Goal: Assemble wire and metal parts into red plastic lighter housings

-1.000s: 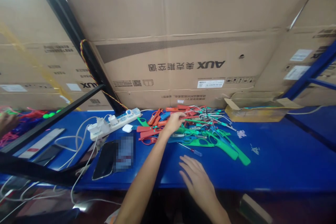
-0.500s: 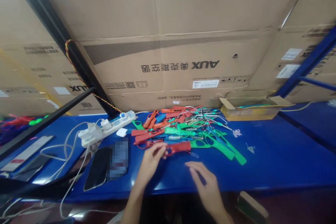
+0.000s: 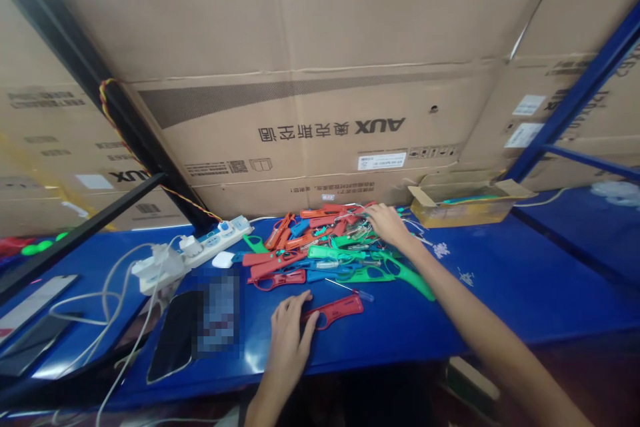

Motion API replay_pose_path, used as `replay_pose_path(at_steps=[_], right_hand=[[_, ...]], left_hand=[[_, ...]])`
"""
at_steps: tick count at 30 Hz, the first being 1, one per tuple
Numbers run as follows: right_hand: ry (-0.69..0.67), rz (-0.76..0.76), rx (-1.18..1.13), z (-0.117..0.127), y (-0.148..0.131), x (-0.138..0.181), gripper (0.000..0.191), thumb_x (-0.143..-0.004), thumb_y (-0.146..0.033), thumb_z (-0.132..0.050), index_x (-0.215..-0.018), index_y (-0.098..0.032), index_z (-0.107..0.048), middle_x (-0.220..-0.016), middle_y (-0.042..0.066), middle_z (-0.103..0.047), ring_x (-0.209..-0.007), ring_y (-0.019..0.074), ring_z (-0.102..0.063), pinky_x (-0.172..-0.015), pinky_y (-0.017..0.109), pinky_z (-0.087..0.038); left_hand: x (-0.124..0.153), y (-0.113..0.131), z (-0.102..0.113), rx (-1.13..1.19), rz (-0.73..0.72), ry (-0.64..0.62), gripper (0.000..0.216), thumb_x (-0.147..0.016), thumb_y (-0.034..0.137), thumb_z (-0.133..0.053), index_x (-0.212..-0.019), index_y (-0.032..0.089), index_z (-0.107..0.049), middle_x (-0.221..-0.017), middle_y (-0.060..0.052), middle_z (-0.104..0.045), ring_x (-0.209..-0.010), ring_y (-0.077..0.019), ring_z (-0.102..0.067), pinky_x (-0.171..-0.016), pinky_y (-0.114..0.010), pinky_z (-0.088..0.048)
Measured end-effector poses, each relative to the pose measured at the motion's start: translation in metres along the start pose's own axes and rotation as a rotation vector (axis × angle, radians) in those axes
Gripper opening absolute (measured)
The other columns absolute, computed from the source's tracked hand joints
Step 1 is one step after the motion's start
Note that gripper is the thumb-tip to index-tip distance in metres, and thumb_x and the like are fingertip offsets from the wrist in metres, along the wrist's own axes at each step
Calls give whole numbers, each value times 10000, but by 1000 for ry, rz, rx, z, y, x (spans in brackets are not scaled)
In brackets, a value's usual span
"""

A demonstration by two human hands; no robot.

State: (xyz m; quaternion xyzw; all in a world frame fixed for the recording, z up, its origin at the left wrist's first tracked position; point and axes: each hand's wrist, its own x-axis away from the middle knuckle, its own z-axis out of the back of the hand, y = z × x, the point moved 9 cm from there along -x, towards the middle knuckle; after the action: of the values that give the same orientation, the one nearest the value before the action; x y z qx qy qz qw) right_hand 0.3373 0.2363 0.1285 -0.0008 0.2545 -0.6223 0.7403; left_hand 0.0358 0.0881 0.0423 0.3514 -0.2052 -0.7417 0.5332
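Observation:
My left hand (image 3: 291,332) is low over the front of the blue table, its thumb and fingers closed about the left end of a red lighter casing (image 3: 343,309). Just behind that casing lies a small screwdriver with a clear handle (image 3: 367,295). My right hand (image 3: 389,223) reaches to the back of a heap of parts, its fingers bent down among thin metal rods and wires; what they grip, if anything, is hidden. Red casings (image 3: 277,279), green casings (image 3: 415,280) and blue pieces (image 3: 323,275) lie jumbled in the heap.
A white power strip (image 3: 200,252) with plugs and a dark phone (image 3: 175,337) are at the left. An open cardboard box (image 3: 457,213) stands at the back right. Small pale bits (image 3: 440,250) lie right of the heap. Large cartons (image 3: 320,100) form the back wall.
My right hand has moved from the front edge up to the back of the heap. My left hand and the red lighter casing have come nearer the front edge. The view has shifted slightly.

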Motion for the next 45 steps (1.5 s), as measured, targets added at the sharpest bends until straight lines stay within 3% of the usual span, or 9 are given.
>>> replay_pose_path(at_steps=[6, 12, 16, 23, 26, 30, 37, 42, 45], right_hand=[[-82, 1, -18, -13, -14, -28, 303, -1049, -347, -526, -1259, -150, -622, -1267, 90, -628, -1109, 222, -647, -948, 433, -547], [79, -25, -323, 46, -25, -43, 256, -975, -363, -637, -1116, -152, -669, -1165, 116, -686, -1086, 253, -649, -975, 474, -519], [202, 18, -662, 71, -57, -25, 345, -942, -474, -625, -1144, -194, -620, -1111, 109, -730, -1020, 247, -683, -924, 430, -539], [142, -8, -1140, 26, -136, 59, 418, -909, -586, -610, -1161, -271, -502, -1053, 75, -759, -828, 217, -725, -630, 345, -606], [87, -54, -1244, 8, -160, 90, 365, -898, -528, -666, -1115, -263, -543, -1050, 80, -764, -853, 225, -738, -710, 374, -626], [7, -141, -1312, -12, -175, 122, 324, -891, -473, -706, -1103, -254, -598, -1089, 80, -768, -1014, 253, -737, -906, 423, -600], [38, -279, -1249, -38, -153, 160, 510, -912, -541, -651, -1323, -251, -569, -1301, 125, -694, -990, 239, -730, -808, 388, -628], [31, -371, -1196, -49, -115, 174, 440, -871, -535, -703, -1134, -183, -682, -761, 48, -724, -504, 136, -575, -442, 287, -516], [-16, -365, -1180, -51, -106, 176, 354, -837, -490, -759, -1021, -190, -718, -673, 16, -692, -464, 119, -538, -432, 274, -491]], left_hand=[[2, -1, 3, 35, 24, 52, 331, -991, 353, -535, -1303, 262, -598, -1221, -76, -708, -1183, -275, -629, -1054, -515, -465], [2, 2, 3, 106, 19, 45, 303, -997, 329, -533, -1279, 245, -607, -1223, -84, -703, -1194, -261, -621, -1067, -499, -457], [5, 1, 12, 180, 49, 120, 299, -1002, 334, -524, -1277, 249, -605, -1212, -85, -707, -1185, -264, -631, -1072, -501, -458], [2, 30, 56, 412, 71, 337, 411, -1043, 356, -473, -1438, 246, -465, -1458, -114, -546, -1329, -238, -548, -1125, -421, -451], [-5, 54, 64, 410, 19, 209, 479, -1025, 364, -531, -1484, 284, -420, -1491, -88, -526, -1348, -234, -540, -1126, -393, -458], [-4, 69, 68, 215, -35, 135, 385, -968, 351, -645, -1342, 302, -568, -1375, -52, -629, -1299, -245, -577, -1128, -411, -442], [9, 32, 43, 268, 79, 13, 239, -984, 306, -613, -1207, 298, -696, -1179, -30, -760, -1076, -231, -709, -991, -373, -523], [8, 13, 51, 101, 10, 48, 217, -986, 331, -606, -1171, 289, -711, -1112, -37, -760, -1026, -226, -683, -952, -371, -505], [5, 7, 49, 30, -33, 18, 203, -928, 404, -693, -1079, 274, -733, -977, -28, -758, -910, -219, -668, -908, -364, -493]])
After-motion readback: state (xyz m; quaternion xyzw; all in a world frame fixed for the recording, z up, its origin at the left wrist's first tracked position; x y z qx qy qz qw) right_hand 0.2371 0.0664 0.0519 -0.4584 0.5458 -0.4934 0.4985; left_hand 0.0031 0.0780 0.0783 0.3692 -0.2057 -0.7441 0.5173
